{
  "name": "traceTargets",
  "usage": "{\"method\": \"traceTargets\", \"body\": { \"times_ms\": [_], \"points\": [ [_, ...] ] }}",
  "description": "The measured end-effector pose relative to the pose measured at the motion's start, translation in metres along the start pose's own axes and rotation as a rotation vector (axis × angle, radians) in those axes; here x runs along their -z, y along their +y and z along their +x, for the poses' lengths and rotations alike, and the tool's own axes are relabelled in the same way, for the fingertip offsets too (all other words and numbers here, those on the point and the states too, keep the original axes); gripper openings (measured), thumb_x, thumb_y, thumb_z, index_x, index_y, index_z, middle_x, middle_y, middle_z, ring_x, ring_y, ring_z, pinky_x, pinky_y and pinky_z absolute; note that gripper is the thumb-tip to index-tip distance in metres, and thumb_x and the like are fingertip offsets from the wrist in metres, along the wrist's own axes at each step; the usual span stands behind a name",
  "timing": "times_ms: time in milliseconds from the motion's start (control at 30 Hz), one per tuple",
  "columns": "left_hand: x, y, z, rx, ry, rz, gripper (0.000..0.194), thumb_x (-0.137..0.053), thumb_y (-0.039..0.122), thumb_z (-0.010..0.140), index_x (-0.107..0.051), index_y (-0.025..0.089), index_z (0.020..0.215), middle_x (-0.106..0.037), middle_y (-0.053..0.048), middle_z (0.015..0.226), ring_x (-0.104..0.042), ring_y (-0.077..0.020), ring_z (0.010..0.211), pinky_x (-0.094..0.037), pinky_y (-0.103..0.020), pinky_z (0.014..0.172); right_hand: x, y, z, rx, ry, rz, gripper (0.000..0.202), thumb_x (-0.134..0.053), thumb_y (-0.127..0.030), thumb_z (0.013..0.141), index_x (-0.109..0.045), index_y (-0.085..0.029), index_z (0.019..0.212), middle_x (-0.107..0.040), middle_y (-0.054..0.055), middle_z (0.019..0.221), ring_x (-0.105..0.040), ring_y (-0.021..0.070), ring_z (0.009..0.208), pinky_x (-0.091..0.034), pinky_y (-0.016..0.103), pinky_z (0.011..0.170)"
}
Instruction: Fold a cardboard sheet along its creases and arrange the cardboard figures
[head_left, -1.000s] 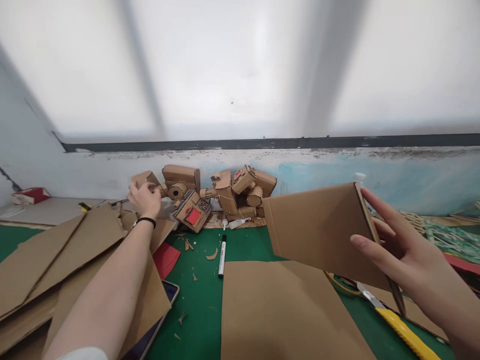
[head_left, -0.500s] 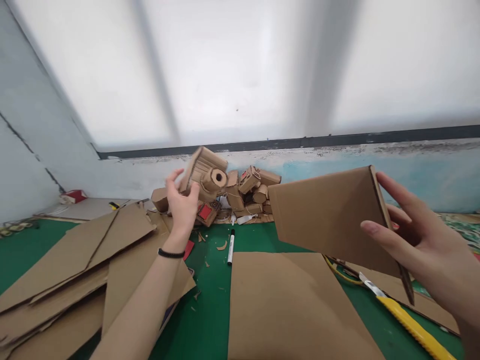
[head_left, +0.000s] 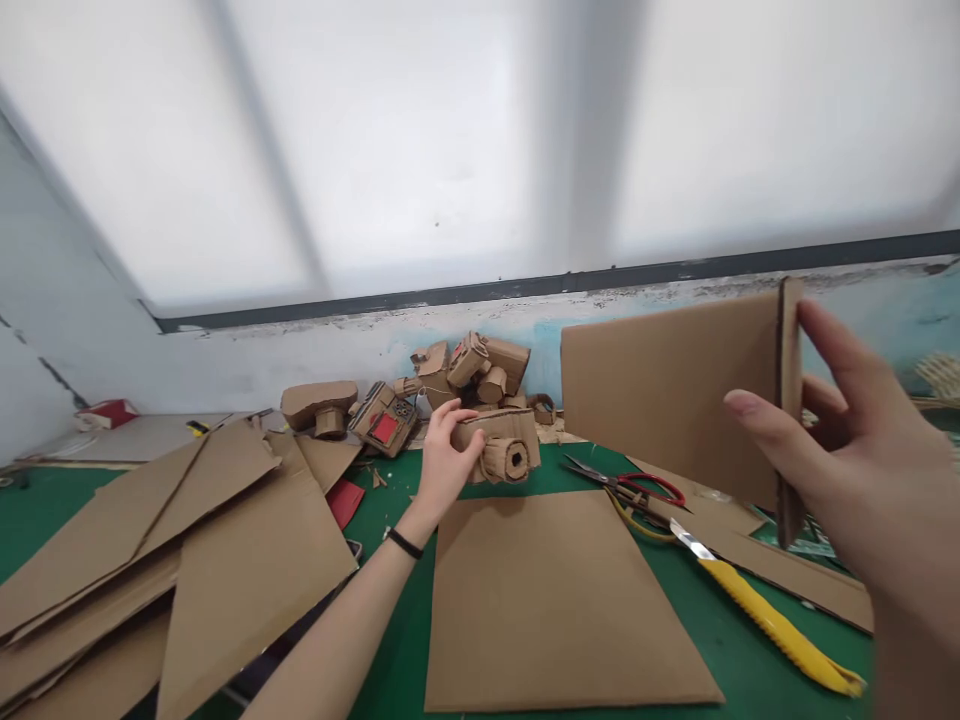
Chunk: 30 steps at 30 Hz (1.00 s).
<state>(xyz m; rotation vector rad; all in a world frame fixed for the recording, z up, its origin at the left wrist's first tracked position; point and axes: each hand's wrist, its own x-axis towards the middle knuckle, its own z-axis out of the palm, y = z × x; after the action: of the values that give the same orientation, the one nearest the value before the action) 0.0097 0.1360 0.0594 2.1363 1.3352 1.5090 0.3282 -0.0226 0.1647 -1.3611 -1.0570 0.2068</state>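
My left hand (head_left: pixel 448 452) is closed on a small cardboard camera model (head_left: pixel 496 440) with a rolled, round lens that has a dark hole at its end. It is held low, just beyond the far edge of a flat cardboard sheet (head_left: pixel 555 600). On the right, my right hand (head_left: pixel 840 430) grips a folded cardboard piece (head_left: pixel 667 390) by its narrow edge strip, thumb on the near face and fingers behind. That piece is raised above the table, its broad panel stretching left.
Several cardboard models (head_left: pixel 386 415) are heaped against the wall. Stacked cardboard sheets (head_left: pixel 255 540) cover the left side. Red-handled scissors (head_left: pixel 630 485) and a yellow utility knife (head_left: pixel 772 615) with its blade out lie on the right, near cardboard strips (head_left: pixel 795 570) on the green table (head_left: pixel 390 600).
My left hand has brought the camera model down and to the right, and its lens now faces nearer. The folded cardboard piece has turned and risen slightly. The view has shifted right.
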Motion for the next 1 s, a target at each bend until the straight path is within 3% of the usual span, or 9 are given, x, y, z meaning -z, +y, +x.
{"method": "traceTargets", "body": {
  "times_ms": [100, 167, 333, 433, 567, 700, 833, 1000],
  "points": [
    [-0.031, -0.003, -0.004, -0.096, -0.078, 0.022, 0.018, -0.065, 0.025, 0.097, -0.069, 0.027, 0.115, -0.058, -0.011, 0.151, -0.055, -0.0295, 0.146, -0.044, -0.049, 0.125, -0.001, 0.0, 0.002, -0.041, -0.013, 0.063, 0.099, -0.087, -0.071, 0.071, -0.049, -0.055, 0.161, -0.08, 0.006, 0.127, -0.081, 0.0337, 0.095, -0.07, 0.036, 0.061],
    [-0.042, -0.009, -0.009, -0.15, -0.17, 0.041, 0.023, -0.065, 0.023, 0.096, -0.068, 0.028, 0.118, -0.057, -0.011, 0.155, -0.053, -0.0285, 0.149, -0.043, -0.047, 0.126, -0.002, -0.002, 0.003, -0.045, -0.033, 0.101, 0.099, -0.088, -0.07, 0.071, -0.049, -0.054, 0.162, -0.08, 0.006, 0.127, -0.082, 0.0332, 0.094, -0.07, 0.037, 0.062],
    [-0.043, -0.02, -0.01, -0.129, -0.35, 0.155, 0.05, -0.066, 0.04, 0.101, -0.055, 0.03, 0.149, -0.047, -0.013, 0.168, -0.048, -0.0333, 0.155, -0.048, -0.049, 0.121, -0.001, -0.003, 0.005, -0.03, -0.026, 0.151, 0.099, -0.089, -0.067, 0.072, -0.05, -0.052, 0.162, -0.079, 0.007, 0.132, -0.08, 0.038, 0.109, -0.071, 0.039, 0.063],
    [-0.048, -0.017, 0.006, -0.075, -0.392, 0.259, 0.064, -0.063, 0.051, 0.102, -0.046, 0.028, 0.159, -0.053, -0.017, 0.163, -0.053, -0.0372, 0.15, -0.047, -0.054, 0.119, -0.001, -0.001, 0.007, -0.019, -0.041, 0.179, 0.098, -0.089, -0.065, 0.073, -0.05, -0.051, 0.163, -0.079, 0.007, 0.131, -0.08, 0.0383, 0.112, -0.071, 0.041, 0.067],
    [-0.072, -0.012, 0.032, -0.023, -0.434, 0.406, 0.079, -0.07, 0.062, 0.093, -0.047, 0.026, 0.16, -0.067, -0.024, 0.144, -0.06, -0.0463, 0.139, -0.048, -0.06, 0.11, -0.001, 0.001, 0.008, -0.023, -0.075, 0.183, 0.097, -0.088, -0.065, 0.075, -0.049, -0.051, 0.163, -0.08, 0.005, 0.128, -0.082, 0.0357, 0.101, -0.072, 0.041, 0.064],
    [-0.091, -0.005, 0.044, -0.023, -0.433, 0.49, 0.074, -0.078, 0.044, 0.084, -0.056, 0.022, 0.151, -0.074, -0.026, 0.129, -0.065, -0.0485, 0.129, -0.048, -0.063, 0.107, -0.002, 0.001, 0.009, -0.053, -0.089, 0.198, 0.097, -0.089, -0.065, 0.074, -0.05, -0.051, 0.162, -0.081, 0.005, 0.126, -0.083, 0.0351, 0.098, -0.071, 0.037, 0.061],
    [-0.079, 0.011, 0.04, -0.132, -0.331, 0.484, 0.076, -0.071, 0.022, 0.084, -0.048, 0.022, 0.156, -0.067, -0.022, 0.144, -0.058, -0.045, 0.137, -0.046, -0.062, 0.111, -0.003, -0.002, 0.007, -0.053, -0.036, 0.193, 0.097, -0.088, -0.065, 0.074, -0.051, -0.052, 0.162, -0.08, 0.006, 0.13, -0.081, 0.0374, 0.105, -0.071, 0.039, 0.063],
    [-0.046, 0.016, 0.013, -0.307, -0.23, 0.454, 0.07, -0.058, 0.002, 0.084, -0.052, 0.028, 0.149, -0.054, -0.011, 0.163, -0.037, -0.0314, 0.16, -0.023, -0.054, 0.133, -0.005, -0.003, 0.007, -0.067, -0.015, 0.209, 0.096, -0.09, -0.065, 0.073, -0.052, -0.054, 0.16, -0.08, 0.005, 0.13, -0.082, 0.036, 0.1, -0.071, 0.039, 0.063]
  ]
}}
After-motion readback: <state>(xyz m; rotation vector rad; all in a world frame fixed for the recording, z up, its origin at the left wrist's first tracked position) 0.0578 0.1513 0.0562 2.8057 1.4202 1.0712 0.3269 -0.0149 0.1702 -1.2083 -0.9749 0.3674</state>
